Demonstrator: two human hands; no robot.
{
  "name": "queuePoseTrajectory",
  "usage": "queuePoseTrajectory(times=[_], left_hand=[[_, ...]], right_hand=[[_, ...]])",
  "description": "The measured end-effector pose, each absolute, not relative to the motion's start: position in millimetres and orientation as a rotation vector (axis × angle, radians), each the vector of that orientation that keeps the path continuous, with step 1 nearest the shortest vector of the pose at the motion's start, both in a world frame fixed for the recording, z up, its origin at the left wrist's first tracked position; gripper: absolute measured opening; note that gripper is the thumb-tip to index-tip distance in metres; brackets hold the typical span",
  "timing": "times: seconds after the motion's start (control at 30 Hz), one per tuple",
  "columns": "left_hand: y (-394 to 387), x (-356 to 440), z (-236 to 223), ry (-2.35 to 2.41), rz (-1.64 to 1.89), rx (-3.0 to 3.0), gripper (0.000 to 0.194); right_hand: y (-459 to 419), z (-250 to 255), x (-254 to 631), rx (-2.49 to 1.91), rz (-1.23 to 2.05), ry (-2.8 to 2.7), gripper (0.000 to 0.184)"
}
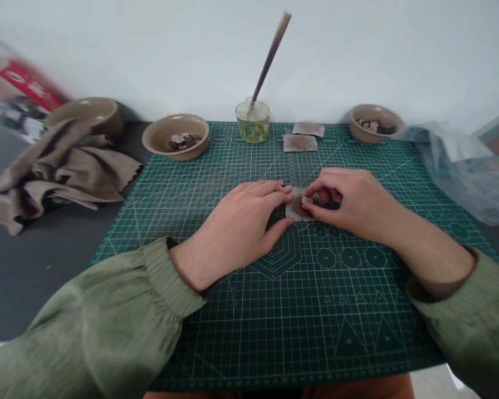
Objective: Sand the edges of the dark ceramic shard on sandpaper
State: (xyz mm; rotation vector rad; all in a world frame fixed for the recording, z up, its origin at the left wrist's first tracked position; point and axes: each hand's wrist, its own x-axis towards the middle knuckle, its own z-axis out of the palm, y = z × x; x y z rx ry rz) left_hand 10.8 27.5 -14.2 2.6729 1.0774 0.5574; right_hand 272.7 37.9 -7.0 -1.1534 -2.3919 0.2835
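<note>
My two bare hands meet near the middle of a green cutting mat (216,343) printed with white grid lines, laid on a dark tabletop (33,277). My left hand (249,213) rests palm down, thumb and fingers spread apart, their tips at the left edge of a grey, brown-smudged sandpaper-like sheet (293,211). My right hand (349,199) pinches a small pale-brown piece (307,200) between thumb and forefinger, right over that sheet. Beyond, two similar sheets (300,143) lie close together, right of a glass jar (253,132) with a slanting stick (270,58) in it. A left bowl (175,124) and a right bowl (376,133) hold small chunks. A brown cloth (75,166) lies rumpled at far left.
</note>
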Motion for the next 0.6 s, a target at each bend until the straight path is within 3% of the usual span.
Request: queuePoseTrajectory(times=[0.17, 0.6], left_hand=[[27.3, 11.1, -11.9, 1.091, 0.549, 2.663, 0.039], [27.1, 11.2, -10.9, 1.104, 0.541, 2.677, 0.036]], right_hand=[[38.0, -7.3, 272.0, -1.082, 0.387, -2.413, 0.007], [37.3, -8.1, 269.5, -1.168, 0.295, -2.357, 0.008]])
